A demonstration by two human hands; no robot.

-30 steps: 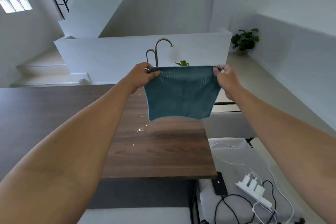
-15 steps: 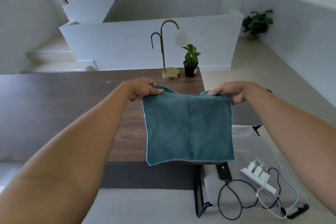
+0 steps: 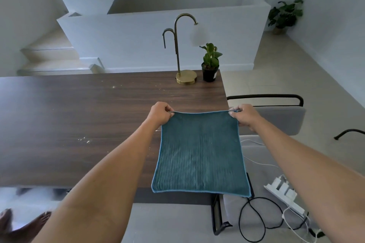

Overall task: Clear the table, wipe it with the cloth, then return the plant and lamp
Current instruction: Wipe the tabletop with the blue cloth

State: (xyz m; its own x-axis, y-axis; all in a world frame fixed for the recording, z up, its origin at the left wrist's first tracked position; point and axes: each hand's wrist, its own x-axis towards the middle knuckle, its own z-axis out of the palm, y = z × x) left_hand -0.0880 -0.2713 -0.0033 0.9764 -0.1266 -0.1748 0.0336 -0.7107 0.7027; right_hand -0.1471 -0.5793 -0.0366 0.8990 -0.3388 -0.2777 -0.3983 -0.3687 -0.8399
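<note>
A square teal cloth (image 3: 200, 154) hangs spread out over the near right corner of the dark wooden table (image 3: 88, 124). My left hand (image 3: 161, 113) pinches its top left corner and my right hand (image 3: 244, 115) pinches its top right corner. At the table's far right corner stand a brass lamp (image 3: 183, 61) with two curved arms and a small green plant (image 3: 210, 65) in a black pot, side by side. Pale crumbs lie scattered on the tabletop, left of the cloth.
A grey chair (image 3: 276, 116) with a black frame stands right of the table. Beside it lie a white power strip (image 3: 284, 195) and tangled black and white cables (image 3: 256, 219). A large potted plant (image 3: 284, 16) stands in the far right corner. Stairs rise at the left.
My hands have lowered the cloth from in front of the lamp and plant to just above the table's near right corner, and pulled it taut. The view has tilted downward.
</note>
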